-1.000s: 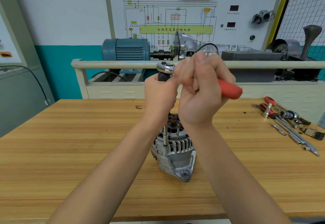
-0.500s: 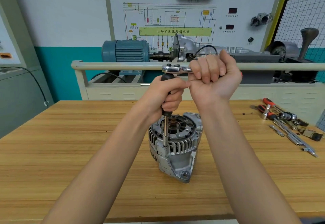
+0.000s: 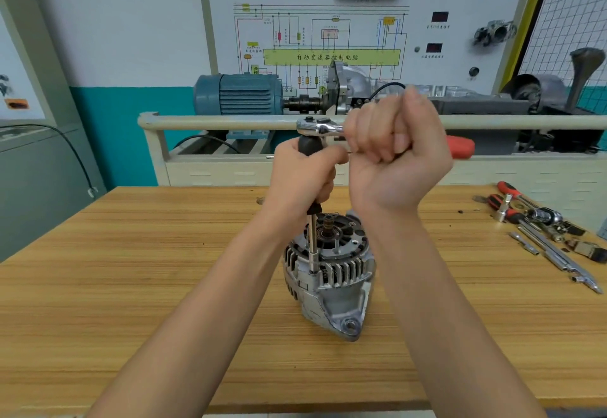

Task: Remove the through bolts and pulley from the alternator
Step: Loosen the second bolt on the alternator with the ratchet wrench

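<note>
A silver alternator point(image 3: 331, 279) stands on end on the wooden bench point(image 3: 131, 286), its shaft pointing up. A long extension bar point(image 3: 313, 243) runs straight down to a through bolt at the alternator's left rim. My left hand point(image 3: 303, 178) grips the black upper part of that bar. A chrome ratchet point(image 3: 320, 127) sits on top of the bar, its red handle point(image 3: 461, 147) pointing right. My right hand point(image 3: 392, 151) is wrapped around the ratchet handle, palm facing me. No pulley is visible on the upper end.
Several loose tools, with red-handled drivers, sockets and extension bars point(image 3: 545, 233), lie at the bench's right end. Behind the bench a cream rail point(image 3: 230, 122) fronts a training stand with a blue motor point(image 3: 239, 94) and a wiring diagram board point(image 3: 328, 40).
My right hand has swung the ratchet handle from pointing at me round to the right. The left hand has kept its hold on the extension bar. The alternator tilted slightly upright.
</note>
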The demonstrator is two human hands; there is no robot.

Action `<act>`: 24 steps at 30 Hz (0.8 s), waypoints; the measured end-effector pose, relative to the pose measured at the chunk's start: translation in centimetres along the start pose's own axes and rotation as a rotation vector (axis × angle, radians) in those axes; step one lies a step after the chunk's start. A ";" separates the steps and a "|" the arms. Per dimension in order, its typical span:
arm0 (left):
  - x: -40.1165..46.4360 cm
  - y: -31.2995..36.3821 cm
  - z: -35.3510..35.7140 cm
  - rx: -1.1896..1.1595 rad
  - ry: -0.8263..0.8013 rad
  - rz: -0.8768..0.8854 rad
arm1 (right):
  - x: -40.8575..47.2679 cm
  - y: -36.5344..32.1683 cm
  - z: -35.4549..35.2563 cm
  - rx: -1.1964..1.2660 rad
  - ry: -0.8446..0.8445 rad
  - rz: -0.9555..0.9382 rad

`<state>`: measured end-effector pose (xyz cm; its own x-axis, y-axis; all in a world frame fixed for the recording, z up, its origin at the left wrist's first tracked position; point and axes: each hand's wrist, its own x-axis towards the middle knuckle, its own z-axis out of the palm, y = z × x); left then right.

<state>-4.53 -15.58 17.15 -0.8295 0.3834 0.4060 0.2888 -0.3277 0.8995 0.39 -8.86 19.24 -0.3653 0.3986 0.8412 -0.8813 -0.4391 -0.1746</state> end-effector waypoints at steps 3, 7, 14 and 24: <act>0.2 0.5 -1.2 -0.086 -0.257 -0.067 | 1.4 -0.4 -1.5 0.318 0.145 0.287; 0.1 0.7 -1.0 -0.084 -0.406 -0.122 | 2.2 -0.3 -2.7 0.620 0.296 0.405; 0.0 0.3 0.6 -0.028 0.058 -0.061 | 0.3 -0.2 -0.6 0.152 0.116 0.117; -0.5 0.3 0.5 0.004 0.106 0.012 | -1.0 0.4 1.0 -0.102 -0.001 -0.103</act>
<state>-3.85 -15.44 17.26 -0.8720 0.2856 0.3975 0.3009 -0.3277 0.8956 0.73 -10.26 18.87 -0.2709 0.4362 0.8581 -0.9400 -0.3120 -0.1381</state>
